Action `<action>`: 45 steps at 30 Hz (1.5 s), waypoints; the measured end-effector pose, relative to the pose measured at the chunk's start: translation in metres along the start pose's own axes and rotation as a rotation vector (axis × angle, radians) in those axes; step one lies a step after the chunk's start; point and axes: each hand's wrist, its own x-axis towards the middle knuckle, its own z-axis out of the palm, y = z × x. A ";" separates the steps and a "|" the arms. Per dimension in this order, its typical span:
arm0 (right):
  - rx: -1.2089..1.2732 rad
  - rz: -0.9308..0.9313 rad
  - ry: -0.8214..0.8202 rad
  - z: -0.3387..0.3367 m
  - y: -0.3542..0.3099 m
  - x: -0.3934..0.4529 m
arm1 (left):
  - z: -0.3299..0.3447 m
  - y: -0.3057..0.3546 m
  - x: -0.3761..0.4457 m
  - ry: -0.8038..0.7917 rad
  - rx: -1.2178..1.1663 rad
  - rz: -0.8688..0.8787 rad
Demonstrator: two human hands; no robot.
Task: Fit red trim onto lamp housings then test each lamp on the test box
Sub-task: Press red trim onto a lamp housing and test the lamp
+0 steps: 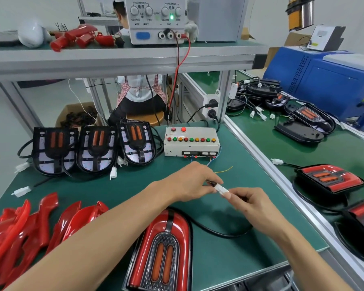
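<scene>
Head view: left hand [189,181] and right hand [250,203] both pinch mated white connector [221,189], small, light, rigid; hold its body, not the thin wires.

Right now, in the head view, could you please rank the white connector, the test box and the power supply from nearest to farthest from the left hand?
1. white connector, pinched by the left hand itself.
2. test box, beyond it on the mat.
3. power supply, up on the shelf.
</scene>
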 end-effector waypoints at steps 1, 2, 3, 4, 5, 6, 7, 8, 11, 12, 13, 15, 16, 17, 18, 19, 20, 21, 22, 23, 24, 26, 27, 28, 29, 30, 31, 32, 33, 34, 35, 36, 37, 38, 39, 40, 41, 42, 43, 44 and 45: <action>0.002 0.000 -0.002 -0.001 -0.001 0.001 | 0.000 0.002 0.001 -0.005 0.017 0.020; -0.001 0.002 -0.002 -0.002 -0.003 0.001 | -0.001 0.003 0.001 -0.012 0.036 0.040; -0.002 0.006 -0.003 -0.002 -0.004 0.002 | -0.001 0.004 0.001 -0.018 0.051 0.054; 0.004 0.009 -0.002 -0.002 -0.004 0.002 | -0.001 0.005 0.002 -0.023 0.063 0.059; 0.015 0.013 0.004 -0.002 -0.004 0.002 | -0.001 0.005 0.002 -0.028 0.073 0.056; 0.026 0.018 0.015 -0.002 -0.004 0.001 | -0.001 0.005 0.002 -0.035 0.084 0.044; 0.032 0.022 0.025 -0.002 -0.004 0.001 | -0.002 0.005 0.002 -0.041 0.093 0.028; 0.030 0.025 0.029 -0.002 -0.005 0.001 | -0.003 0.004 0.002 -0.047 0.101 0.016; 0.012 0.029 0.016 -0.003 -0.005 0.001 | -0.009 0.004 0.002 -0.051 0.168 0.058; 0.008 0.032 0.006 -0.004 -0.005 0.001 | -0.011 0.005 0.002 -0.056 0.187 0.077; 0.010 0.036 -0.005 -0.005 -0.006 0.001 | -0.013 0.007 0.003 -0.067 0.202 0.097; 0.028 0.044 -0.027 -0.006 -0.006 0.001 | -0.016 0.009 0.005 -0.105 0.243 0.134; 0.033 0.048 -0.033 -0.007 -0.007 0.000 | -0.018 0.011 0.006 -0.130 0.271 0.145; 0.035 0.050 -0.039 -0.007 -0.007 -0.001 | -0.020 0.013 0.007 -0.158 0.303 0.153; 0.036 0.048 -0.047 -0.006 -0.008 -0.001 | -0.021 0.014 0.008 -0.188 0.335 0.158; 0.036 0.043 -0.060 -0.006 -0.008 -0.002 | -0.021 0.016 0.009 -0.219 0.365 0.162; 0.034 0.033 -0.074 -0.006 -0.009 -0.002 | -0.021 0.017 0.009 -0.247 0.391 0.164; 0.028 0.024 -0.087 -0.005 -0.009 -0.002 | -0.021 0.019 0.009 -0.267 0.409 0.167; 0.023 0.017 -0.093 -0.005 -0.010 -0.002 | -0.020 0.020 0.008 -0.276 0.421 0.173; 0.022 0.015 -0.094 -0.004 -0.011 -0.002 | -0.019 0.020 0.008 -0.278 0.432 0.180; 0.028 0.014 -0.093 -0.004 -0.011 -0.002 | -0.019 0.020 0.007 -0.276 0.447 0.187; 0.032 0.009 -0.097 -0.004 -0.011 -0.001 | -0.018 0.020 0.005 -0.280 0.481 0.204; 0.030 0.008 -0.096 -0.003 -0.010 -0.001 | -0.017 0.020 0.004 -0.284 0.489 0.210; 0.030 0.008 -0.091 -0.002 -0.010 0.000 | -0.017 0.020 0.004 -0.282 0.489 0.214; 0.031 0.008 -0.082 -0.002 -0.010 0.000 | -0.017 0.020 0.003 -0.272 0.483 0.216; 0.033 0.007 -0.071 -0.001 -0.010 0.001 | -0.016 0.020 0.003 -0.259 0.476 0.216; 0.037 0.004 -0.060 -0.001 -0.010 0.001 | -0.016 0.020 0.003 -0.249 0.472 0.217; 0.041 0.002 -0.051 -0.001 -0.009 0.001 | -0.015 0.020 0.002 -0.243 0.470 0.219; 0.045 0.001 -0.047 -0.001 -0.009 0.001 | -0.015 0.020 0.002 -0.240 0.467 0.222; 0.050 -0.001 -0.048 -0.001 -0.009 0.000 | -0.014 0.021 0.002 -0.238 0.463 0.227; 0.053 -0.002 -0.051 -0.001 -0.008 -0.001 | -0.013 0.021 0.001 -0.236 0.460 0.233; 0.053 0.000 -0.055 -0.001 -0.008 -0.001 | -0.013 0.021 0.000 -0.236 0.458 0.237; 0.052 0.003 -0.061 -0.001 -0.007 -0.001 | -0.012 0.021 0.000 -0.239 0.455 0.239; 0.051 0.007 -0.068 0.000 -0.007 -0.001 | -0.011 0.021 -0.001 -0.244 0.455 0.237; 0.054 0.010 -0.072 0.000 -0.006 -0.001 | -0.011 0.021 -0.002 -0.246 0.453 0.236; 0.059 0.011 -0.072 0.001 -0.007 -0.001 | -0.010 0.021 -0.002 -0.243 0.452 0.235; 0.064 0.009 -0.072 0.002 -0.007 -0.001 | -0.010 0.021 -0.003 -0.235 0.449 0.237; 0.068 0.007 -0.071 0.002 -0.007 -0.001 | -0.010 0.020 -0.003 -0.226 0.447 0.240; 0.071 0.005 -0.072 0.002 -0.006 -0.001 | -0.010 0.020 -0.003 -0.219 0.447 0.242; 0.070 0.004 -0.073 0.002 -0.006 -0.001 | -0.010 0.020 -0.003 -0.218 0.451 0.243; 0.069 0.005 -0.073 0.002 -0.006 -0.001 | -0.009 0.020 -0.003 -0.223 0.459 0.242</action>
